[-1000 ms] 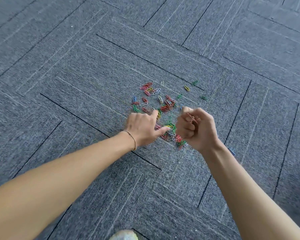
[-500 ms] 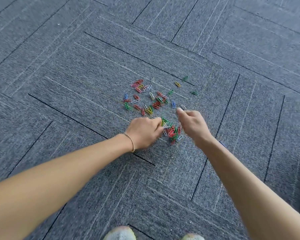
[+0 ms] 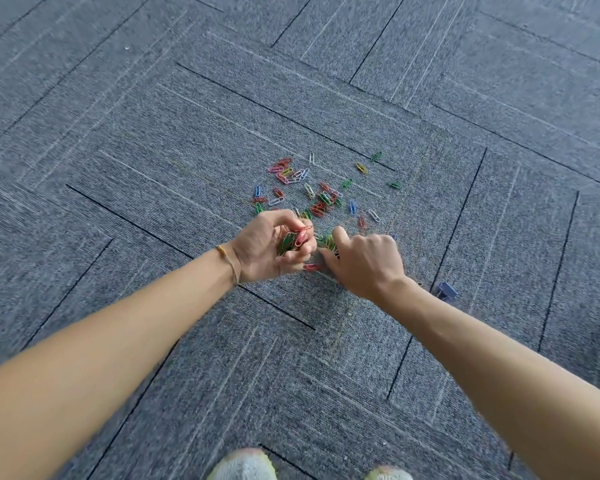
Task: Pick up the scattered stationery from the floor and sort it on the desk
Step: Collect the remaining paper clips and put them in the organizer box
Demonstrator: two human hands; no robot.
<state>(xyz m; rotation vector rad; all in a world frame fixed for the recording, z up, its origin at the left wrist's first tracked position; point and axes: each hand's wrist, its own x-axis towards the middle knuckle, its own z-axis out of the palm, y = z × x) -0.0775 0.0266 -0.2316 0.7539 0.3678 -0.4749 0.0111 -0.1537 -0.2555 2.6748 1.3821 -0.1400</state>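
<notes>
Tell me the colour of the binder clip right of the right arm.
Blue-purple binder clip, seen in the head view.

Left hand (image 3: 272, 247) cupped, gripping bunch of coloured paper clips (image 3: 293, 240). Right hand (image 3: 362, 259) knuckles-up, fingertips on floor clips. More clips scattered (image 3: 321, 197) beyond on grey carpet (image 3: 153, 150). Blue binder clip (image 3: 447, 291) beside right wrist.

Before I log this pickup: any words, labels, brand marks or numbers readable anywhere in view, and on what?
None readable: no text, number or sign shows in this view.
Paper clips: plain coloured wire, no marking.
Blue binder clip: no print visible; too small and blurred to rule out fine embossing.
Grey carpet: only seam lines.
Bracelet on the left wrist: no lettering discernible.
</notes>
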